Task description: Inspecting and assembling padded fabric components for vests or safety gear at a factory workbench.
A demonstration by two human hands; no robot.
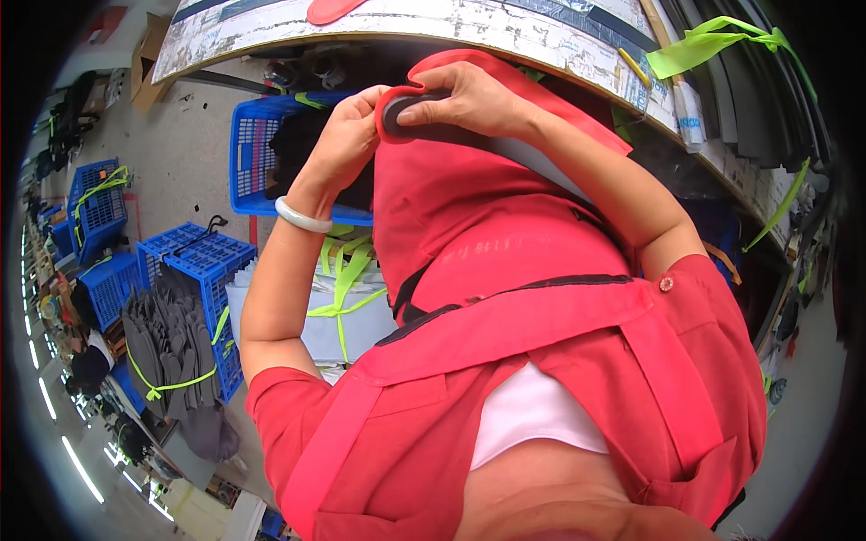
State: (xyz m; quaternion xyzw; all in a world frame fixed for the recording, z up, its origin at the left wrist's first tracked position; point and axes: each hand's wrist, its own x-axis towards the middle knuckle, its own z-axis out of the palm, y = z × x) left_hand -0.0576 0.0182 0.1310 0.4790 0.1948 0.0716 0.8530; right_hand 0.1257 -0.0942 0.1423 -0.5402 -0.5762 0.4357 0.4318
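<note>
A red fabric piece [469, 207] hangs from both my hands in front of my chest, below the edge of a worn white worktable [424, 22]. My left hand [347, 135] pinches its upper left corner; a pale bangle [302, 216] sits on that wrist. My right hand [469, 95] presses down on a dark grey oval patch [406, 110] edged in red at the top of the fabric. Both hands are closed on the cloth.
A blue plastic crate [253, 153] holding dark items stands under the table. More blue crates [203, 257] and a bundle of grey cut pieces [171, 352] tied with green strap lie at left. White bundles with green ties [343, 298] sit below. Green strips [713, 45] hang at upper right.
</note>
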